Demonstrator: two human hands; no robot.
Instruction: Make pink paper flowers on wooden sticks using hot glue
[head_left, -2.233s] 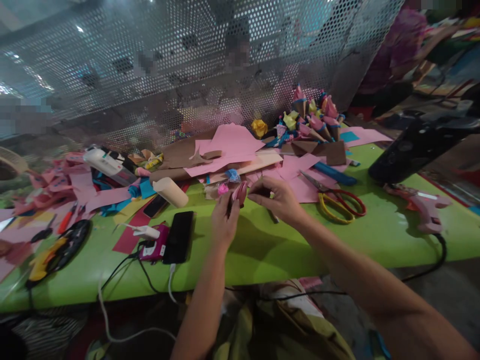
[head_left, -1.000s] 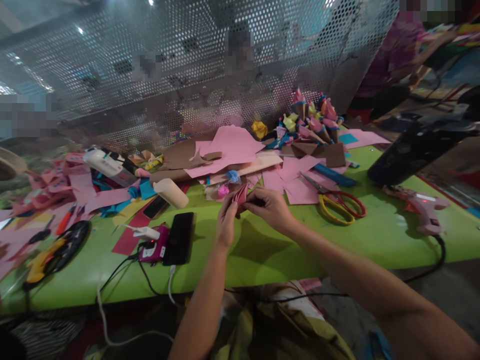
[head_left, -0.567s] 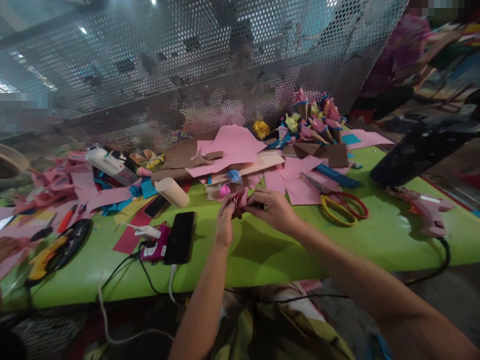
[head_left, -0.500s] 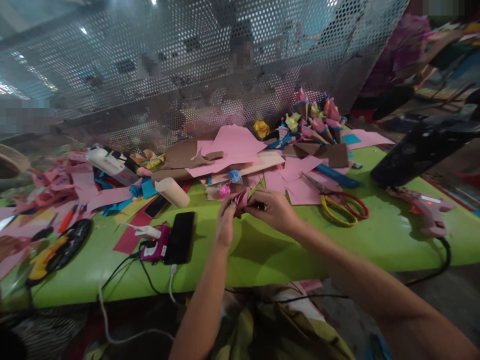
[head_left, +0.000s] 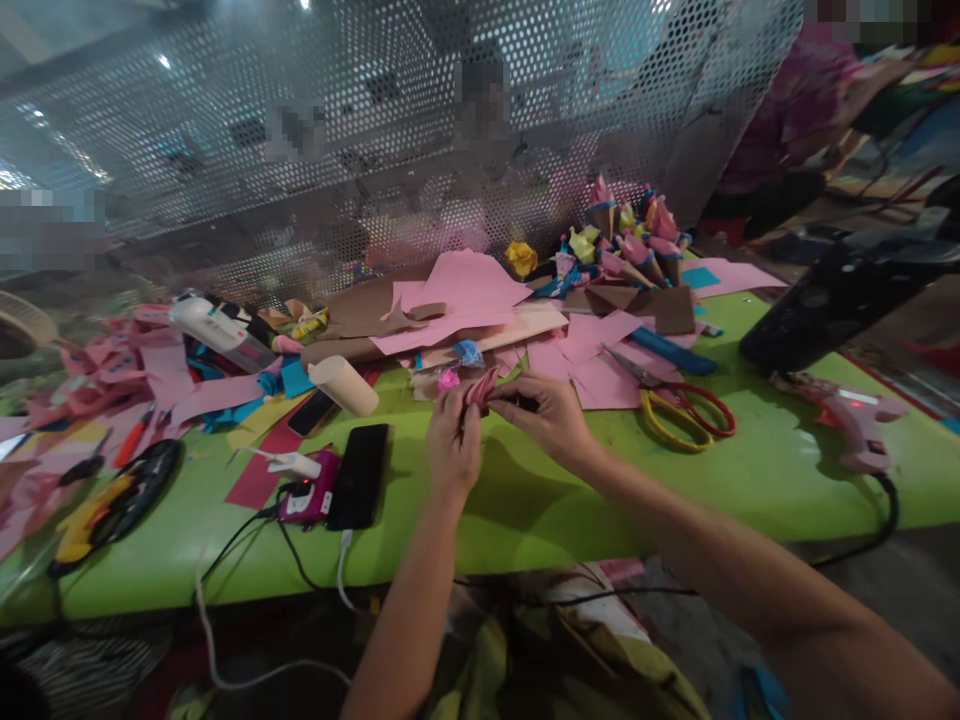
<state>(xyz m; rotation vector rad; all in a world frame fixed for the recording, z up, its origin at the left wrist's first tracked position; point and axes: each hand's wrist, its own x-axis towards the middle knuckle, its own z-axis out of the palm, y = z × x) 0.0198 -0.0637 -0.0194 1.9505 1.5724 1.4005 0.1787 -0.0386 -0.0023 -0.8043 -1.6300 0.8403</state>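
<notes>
Both my hands meet over the green table around a small folded pink paper piece. My left hand has its fingers curled and pinches the piece from the left. My right hand pinches it from the right, with a small dark object under its fingers that I cannot make out. Sheets of pink paper lie just beyond my hands.
Red-and-yellow scissors lie right of my hands, a pink glue gun further right. A black phone and pink power bank sit to the left. Finished paper cones pile at the back. A person sits far right.
My hands have drawn closer together on the pink piece, and my left hand has turned and closed more tightly around it. Nothing on the table has shifted.
</notes>
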